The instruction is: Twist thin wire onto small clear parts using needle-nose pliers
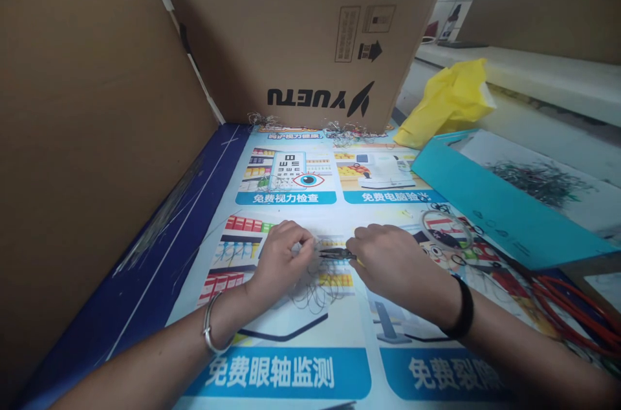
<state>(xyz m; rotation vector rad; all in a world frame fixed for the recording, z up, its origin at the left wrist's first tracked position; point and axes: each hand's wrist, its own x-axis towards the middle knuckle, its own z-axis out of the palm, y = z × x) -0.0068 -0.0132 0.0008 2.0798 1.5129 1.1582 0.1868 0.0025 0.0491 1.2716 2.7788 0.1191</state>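
Note:
My right hand [385, 261] is closed around a pair of needle-nose pliers [337, 254] with a yellow handle. Their dark jaws point left, toward the fingertips of my left hand [286, 255]. Thumb and forefinger of that hand are pinched on thin wire, most of it hidden by the fingers. Fine loops of wire [317, 293] spread just below the pliers over the printed poster sheet [334, 326]. Whether the jaws grip the wire is too small to tell.
Cardboard panels [301, 28] stand at the back and left. Tangled wire bits [344, 132] lie along the back panel. At right are a yellow bag [449, 99], a teal box [504, 216] holding many small wire pieces [538, 180], a clear ring [446, 229] and an orange cable [572, 306].

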